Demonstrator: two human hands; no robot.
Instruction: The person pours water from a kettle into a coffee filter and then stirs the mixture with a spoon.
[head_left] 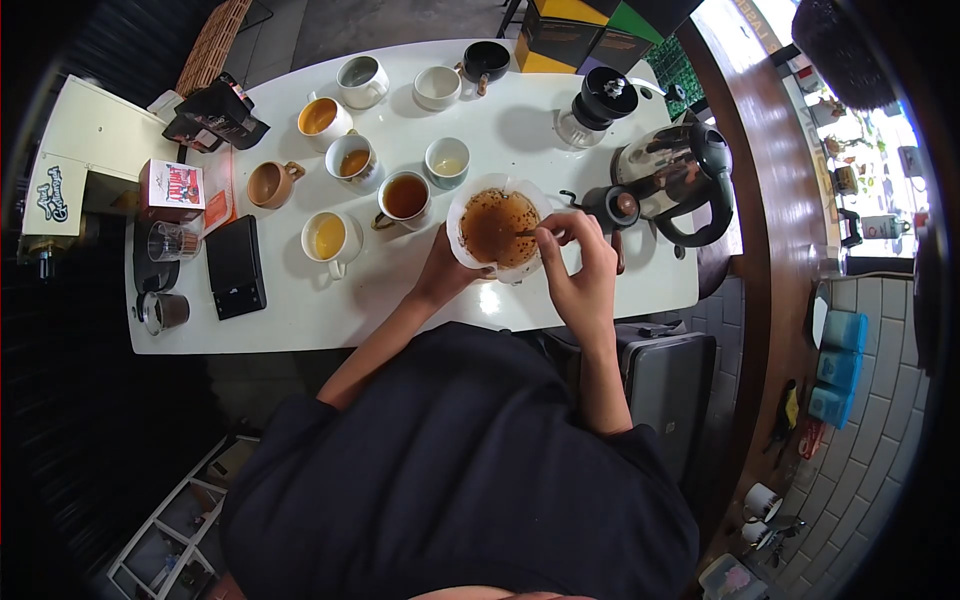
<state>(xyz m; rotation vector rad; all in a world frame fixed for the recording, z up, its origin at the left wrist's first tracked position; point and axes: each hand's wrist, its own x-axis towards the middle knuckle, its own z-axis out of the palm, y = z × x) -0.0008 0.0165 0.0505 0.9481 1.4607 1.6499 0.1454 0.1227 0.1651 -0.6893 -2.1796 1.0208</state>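
Near the table's front edge, my left hand (447, 268) is wrapped round the lower left side of a coffee dripper lined with a white paper filter (462, 205). Brown liquid with dark coffee grounds (497, 228) fills the filter. Over its right rim, my right hand (583, 265) pinches a thin dark stirrer (526, 233), whose far end dips into the liquid. What stands under the dripper is hidden. Just left of it are a cup of dark tea-coloured liquid (406, 196) and a pale cup (447, 161) with a little light liquid.
Several other cups, including a white mug of yellow liquid (330, 237), stand to the left. A gooseneck kettle (620, 205), a large electric kettle (670, 175) and a coffee grinder (603, 100) stand right. A black scale (236, 266) lies at far left.
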